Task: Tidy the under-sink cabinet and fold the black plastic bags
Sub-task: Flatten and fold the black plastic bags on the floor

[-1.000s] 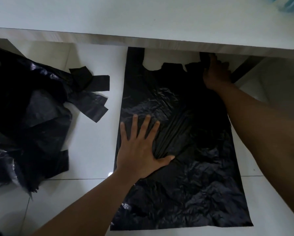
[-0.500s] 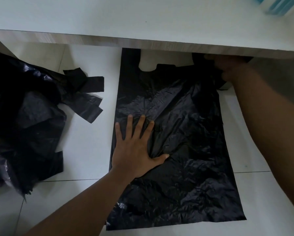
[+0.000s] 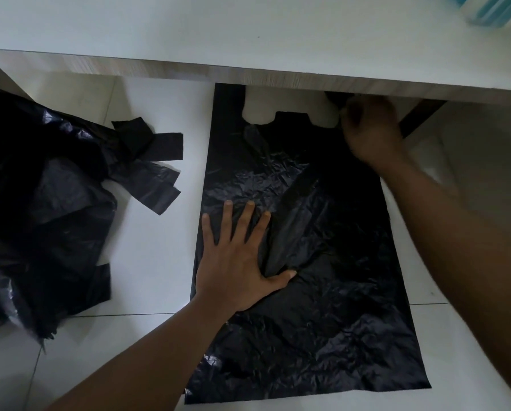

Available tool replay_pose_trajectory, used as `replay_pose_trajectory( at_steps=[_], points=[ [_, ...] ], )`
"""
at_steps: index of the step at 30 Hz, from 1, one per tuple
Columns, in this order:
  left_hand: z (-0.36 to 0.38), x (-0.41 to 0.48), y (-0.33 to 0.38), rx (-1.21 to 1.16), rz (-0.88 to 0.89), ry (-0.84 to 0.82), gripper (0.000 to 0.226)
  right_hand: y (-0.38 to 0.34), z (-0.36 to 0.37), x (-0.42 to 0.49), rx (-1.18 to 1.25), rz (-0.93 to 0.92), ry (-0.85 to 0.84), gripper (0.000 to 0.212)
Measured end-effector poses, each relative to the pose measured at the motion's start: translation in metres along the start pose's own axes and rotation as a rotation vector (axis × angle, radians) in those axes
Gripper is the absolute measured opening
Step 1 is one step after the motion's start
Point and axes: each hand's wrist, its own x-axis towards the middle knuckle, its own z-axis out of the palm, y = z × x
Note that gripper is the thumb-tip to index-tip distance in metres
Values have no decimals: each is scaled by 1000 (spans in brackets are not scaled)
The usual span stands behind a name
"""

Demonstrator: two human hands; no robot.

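Note:
A black plastic bag (image 3: pixel 322 321) lies spread flat on the white tiled floor, its handles pointing away from me under the counter edge. My left hand (image 3: pixel 236 259) presses flat on the bag's left middle, fingers spread. At the bag's far right corner my right hand (image 3: pixel 369 129) is blurred, its fingers curled at the right handle, just below the counter edge; the fingertips are hard to make out. A crumpled heap of more black bags (image 3: pixel 40 226) sits to the left, handle strips sticking out toward the flat bag.
A white countertop with a wood-grain edge (image 3: pixel 248 72) overhangs the far side. A blue-and-white item (image 3: pixel 494 10) sits at the counter's top right. A dark strut (image 3: pixel 420 117) runs under the counter beside my right hand. Bare floor tile (image 3: pixel 147 247) separates heap and flat bag.
My right hand has drawn back from under the counter at the bag's right handle. The bag's top edge lies straighter. My left hand stays pressed in place.

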Motion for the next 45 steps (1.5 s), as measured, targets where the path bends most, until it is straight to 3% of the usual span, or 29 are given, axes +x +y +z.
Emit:
replay_pose_trajectory(
  at_steps=[4,8,13,17,21,24,28,33,36,38,42,45],
  points=[
    [1,0,-1,-3,4,-11,111,6,39,-49,-200,-23,-257,63],
    [-4,2,-1,-69,-11,-43,114,7,52,-69,-148,-5,-169,71],
    [-33,17,-12,-457,-91,-85,99,12,59,-70,-165,-2,-148,76],
    [-43,52,-25,-252,-42,261,71,12,57,-65,-175,-9,-180,76],
    [-20,76,-51,-79,74,218,76,3,44,-60,-107,21,-170,68],
    [-11,75,-57,-22,107,271,74,-33,48,-59,-90,-220,-58,40],
    [-10,75,-55,-17,113,307,72,-77,82,-42,-80,-536,-339,30],
    [-11,75,-55,-23,82,258,75,-76,99,35,-154,-286,-340,45],
    [-9,75,-57,-23,85,258,76,-109,102,41,-77,-434,-300,43],
    [-7,76,-58,-15,85,270,77,-129,109,39,-112,-489,-387,42],
    [-6,75,-58,-35,81,274,77,-140,128,55,-150,-347,-471,50],
    [-6,75,-58,-45,81,280,75,-138,119,50,-71,-262,-352,50]
  ],
)
